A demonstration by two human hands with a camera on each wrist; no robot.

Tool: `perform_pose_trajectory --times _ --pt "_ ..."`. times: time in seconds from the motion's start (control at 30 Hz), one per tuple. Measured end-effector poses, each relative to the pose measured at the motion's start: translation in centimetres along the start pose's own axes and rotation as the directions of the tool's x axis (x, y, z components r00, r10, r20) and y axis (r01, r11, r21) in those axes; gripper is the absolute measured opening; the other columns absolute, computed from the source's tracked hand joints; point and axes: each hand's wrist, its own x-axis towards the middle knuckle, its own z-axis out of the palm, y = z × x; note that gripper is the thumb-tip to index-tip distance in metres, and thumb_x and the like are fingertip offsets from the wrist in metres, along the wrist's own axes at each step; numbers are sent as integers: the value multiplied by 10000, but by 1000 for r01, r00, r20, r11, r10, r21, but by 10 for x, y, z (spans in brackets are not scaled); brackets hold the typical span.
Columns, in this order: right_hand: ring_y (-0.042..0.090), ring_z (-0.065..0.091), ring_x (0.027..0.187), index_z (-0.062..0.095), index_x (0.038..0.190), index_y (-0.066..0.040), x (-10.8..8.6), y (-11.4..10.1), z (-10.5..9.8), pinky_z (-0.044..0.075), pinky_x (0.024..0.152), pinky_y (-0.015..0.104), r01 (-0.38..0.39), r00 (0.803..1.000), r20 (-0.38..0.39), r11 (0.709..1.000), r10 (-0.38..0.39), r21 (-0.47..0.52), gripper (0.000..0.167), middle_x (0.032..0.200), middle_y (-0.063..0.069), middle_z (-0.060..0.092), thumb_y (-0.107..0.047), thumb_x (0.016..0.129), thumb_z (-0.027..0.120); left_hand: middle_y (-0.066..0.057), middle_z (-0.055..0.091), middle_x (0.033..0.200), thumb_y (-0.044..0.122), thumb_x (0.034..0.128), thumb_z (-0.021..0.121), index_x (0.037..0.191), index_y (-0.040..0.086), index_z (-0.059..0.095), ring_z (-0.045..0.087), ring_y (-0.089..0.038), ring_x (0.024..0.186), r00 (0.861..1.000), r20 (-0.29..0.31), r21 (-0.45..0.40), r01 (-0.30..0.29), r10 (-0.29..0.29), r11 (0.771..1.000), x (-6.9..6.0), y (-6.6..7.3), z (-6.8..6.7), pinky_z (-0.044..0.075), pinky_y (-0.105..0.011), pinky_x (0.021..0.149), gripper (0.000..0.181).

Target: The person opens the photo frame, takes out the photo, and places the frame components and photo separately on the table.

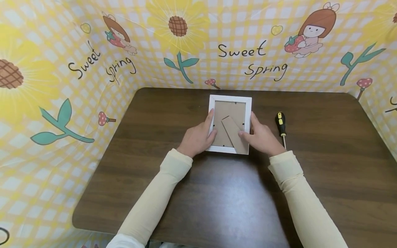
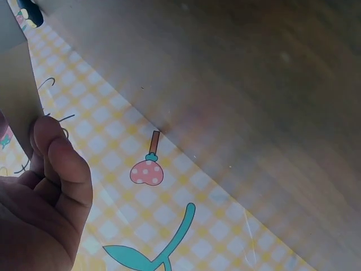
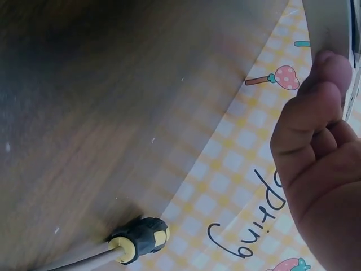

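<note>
A white picture frame [image 1: 231,150] is held up over the table with its brown backing board and angled stand leg facing me. My left hand [image 1: 196,137] grips its left edge, thumb on the back. On the opposite edge my right hand [image 1: 263,137] holds it, thumb against the stand leg [image 1: 232,131]. In the left wrist view the curled fingers of the left hand [image 2: 51,186] press on the frame's edge [image 2: 20,84]. The right wrist view has the right hand [image 3: 321,147] curled at the frame's side [image 3: 330,28]. The frame's front is hidden in the head view.
A black and yellow screwdriver [image 1: 280,124] lies on the dark wooden table [image 1: 149,137], right of the right hand. Its shaft points toward me, partly hidden by the right wrist. A yellow checked cloth [image 1: 198,72] with flowers and lettering rises behind the table and at its sides.
</note>
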Motion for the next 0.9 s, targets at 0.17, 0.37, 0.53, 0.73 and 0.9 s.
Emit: perform_pose_trajectory --times 0.17,0.37,0.53,0.73,0.9 --pt "362 636 1120 122 1617 -141 1 1 1 517 899 545 -11 1000 -11 1000 11 -11 802 1294 259 609 -285 996 608 -75 587 767 275 1050 504 1608 75 186 567 -210 604 1000 15 -12 5 -5 1000 1 0 -1 498 -399 552 673" --pt "373 604 1169 82 1608 -1 1 1 3 477 960 530 -28 1000 8 998 28 -58 836 1276 281 620 -282 1004 586 -77 607 783 290 1052 493 1608 87 194 596 -213 638 996 81 -15 37 -36 999 1 2 -1 515 -413 594 663" --pt "351 641 1081 200 1568 -1 3 1 7 505 911 511 -49 998 23 996 51 -71 745 1184 244 663 -276 996 590 -44 566 700 297 1054 493 1592 77 247 586 -200 601 991 122 -8 49 -48 999 0 1 1 510 -413 575 632" --pt "344 619 1117 143 1580 52 4 3 12 492 932 507 -92 993 64 992 97 -82 803 1240 281 626 -307 1001 569 -61 592 700 300 1050 482 1567 62 319 645 -235 660 982 181 -13 63 -60 998 0 -1 6 529 -439 618 591" --pt "315 627 1055 315 1498 25 5 4 15 492 907 493 -105 990 88 991 112 -77 641 1166 230 657 -300 1008 569 -106 644 757 295 1048 481 1559 64 344 680 -264 739 969 235 -28 82 -73 996 -1 -1 6 543 -454 682 577"
